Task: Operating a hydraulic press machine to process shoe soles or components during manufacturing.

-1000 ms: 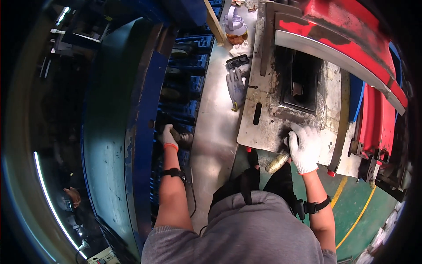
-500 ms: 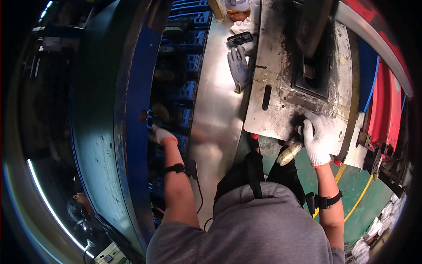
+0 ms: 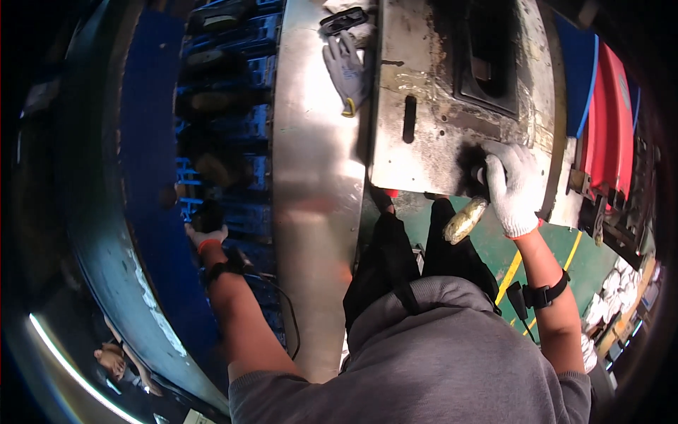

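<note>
The gloved right hand (image 3: 510, 185) is clenched around a dark handle (image 3: 477, 175) at the near edge of the scorched steel plate (image 3: 431, 99), with a tape-wrapped grip (image 3: 464, 221) hanging just below its fist. The gloved left hand (image 3: 205, 232) reaches into the blue rack (image 3: 233, 141), fingers closed on a dark part (image 3: 208, 213) just above them. A spare grey glove (image 3: 347, 71) lies well above the right hand's grip.

Green floor (image 3: 498, 247) with yellow lines (image 3: 510, 277) below the hands. Red machine housing (image 3: 609, 120) far right. Blue curved panel (image 3: 152, 184) left; dim light strip (image 3: 67, 360) beyond.
</note>
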The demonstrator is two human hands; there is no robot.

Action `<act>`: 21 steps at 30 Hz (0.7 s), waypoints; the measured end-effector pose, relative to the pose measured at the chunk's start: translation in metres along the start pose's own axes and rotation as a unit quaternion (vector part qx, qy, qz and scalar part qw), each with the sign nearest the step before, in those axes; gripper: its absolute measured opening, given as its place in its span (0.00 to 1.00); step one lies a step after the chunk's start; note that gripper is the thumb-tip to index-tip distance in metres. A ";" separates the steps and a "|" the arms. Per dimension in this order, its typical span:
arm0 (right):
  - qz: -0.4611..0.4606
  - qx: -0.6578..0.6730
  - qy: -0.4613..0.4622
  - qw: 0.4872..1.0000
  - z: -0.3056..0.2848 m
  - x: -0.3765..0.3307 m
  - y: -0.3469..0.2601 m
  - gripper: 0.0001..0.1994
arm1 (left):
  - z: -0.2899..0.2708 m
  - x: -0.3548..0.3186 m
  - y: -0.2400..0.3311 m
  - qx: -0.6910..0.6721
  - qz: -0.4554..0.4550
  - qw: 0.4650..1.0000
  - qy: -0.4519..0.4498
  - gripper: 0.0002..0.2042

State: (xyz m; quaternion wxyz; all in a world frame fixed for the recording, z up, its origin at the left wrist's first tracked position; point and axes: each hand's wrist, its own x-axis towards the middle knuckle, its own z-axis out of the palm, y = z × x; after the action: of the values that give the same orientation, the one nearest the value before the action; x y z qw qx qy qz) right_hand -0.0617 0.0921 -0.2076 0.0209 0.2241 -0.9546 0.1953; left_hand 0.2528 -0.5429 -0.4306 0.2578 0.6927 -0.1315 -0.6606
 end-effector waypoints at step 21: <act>-0.144 0.294 -0.093 0.940 -0.011 -0.003 -0.052 0.18 | 0.037 -0.346 -0.200 0.009 -0.141 0.864 -0.483 0.44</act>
State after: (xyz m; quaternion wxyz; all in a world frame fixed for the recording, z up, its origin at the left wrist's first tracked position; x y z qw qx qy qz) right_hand -0.0372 0.0549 -0.1793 -0.1068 0.3726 -0.8097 0.4406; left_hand 0.1525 -0.2024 -0.2436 0.0600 0.3010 -0.1468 -0.9404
